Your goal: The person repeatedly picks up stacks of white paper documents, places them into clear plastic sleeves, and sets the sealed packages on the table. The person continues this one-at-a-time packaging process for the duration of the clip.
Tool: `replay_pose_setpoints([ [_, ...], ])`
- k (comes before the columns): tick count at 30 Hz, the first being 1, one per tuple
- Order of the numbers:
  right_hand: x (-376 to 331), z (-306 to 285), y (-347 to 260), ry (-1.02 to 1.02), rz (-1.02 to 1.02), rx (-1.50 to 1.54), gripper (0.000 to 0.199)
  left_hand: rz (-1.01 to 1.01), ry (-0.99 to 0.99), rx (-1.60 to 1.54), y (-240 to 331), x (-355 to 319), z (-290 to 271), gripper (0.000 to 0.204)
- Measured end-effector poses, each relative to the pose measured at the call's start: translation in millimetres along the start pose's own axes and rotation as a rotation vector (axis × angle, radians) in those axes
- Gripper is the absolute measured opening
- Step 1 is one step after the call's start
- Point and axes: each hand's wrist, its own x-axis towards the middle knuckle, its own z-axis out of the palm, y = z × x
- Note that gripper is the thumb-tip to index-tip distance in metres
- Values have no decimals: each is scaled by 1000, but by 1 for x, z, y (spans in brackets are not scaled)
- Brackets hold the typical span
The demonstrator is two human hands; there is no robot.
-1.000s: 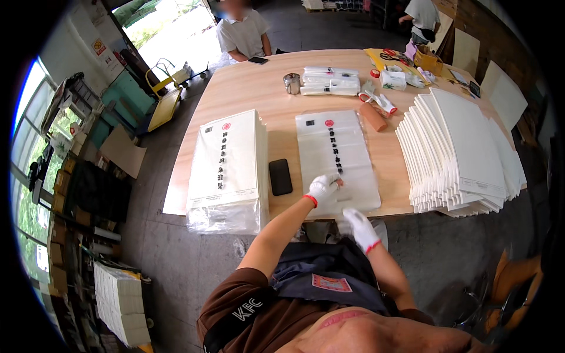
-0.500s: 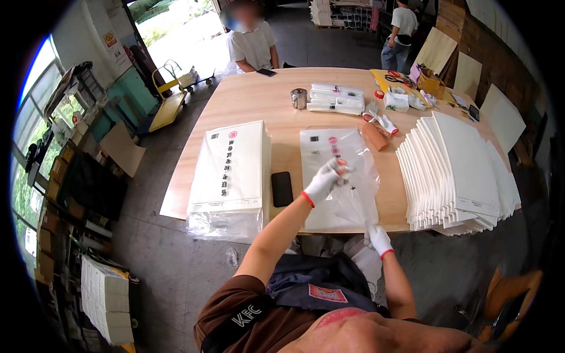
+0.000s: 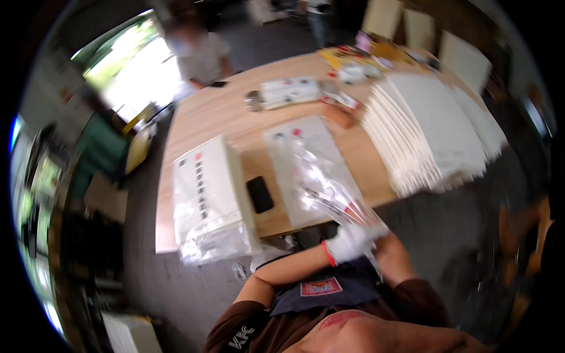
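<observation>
Along the wooden table's [image 3: 212, 112] near edge, a wrapped white stack [image 3: 207, 194] and black phone [image 3: 259, 195] are lying, while the gloved left hand [image 3: 351, 242] is gripping a clear, crinkly plastic bag [image 3: 322, 182]. Light, limp and slippery, it likely needs pinching at its mouth. It is stretching away up-left. Right hand is hiding; I cannot tell its state.

Clear plastic bag [image 3: 329, 188] now lifted off the sheet, left hand [image 3: 352, 241] nearer the body.
</observation>
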Motion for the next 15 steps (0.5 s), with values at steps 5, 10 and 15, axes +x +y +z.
replay_pose_setpoints([
  [5,-92,-34,26,-4,29,122,21,-118,295,272,-78,-6,-24,19],
  [10,-140,-201,23,587,164,-585,22,-491,255,-300,-97,18,-28,20],
  [15,-151,-230,80,295,350,-833,32,-385,130,-524,-89,79,-27,23],
])
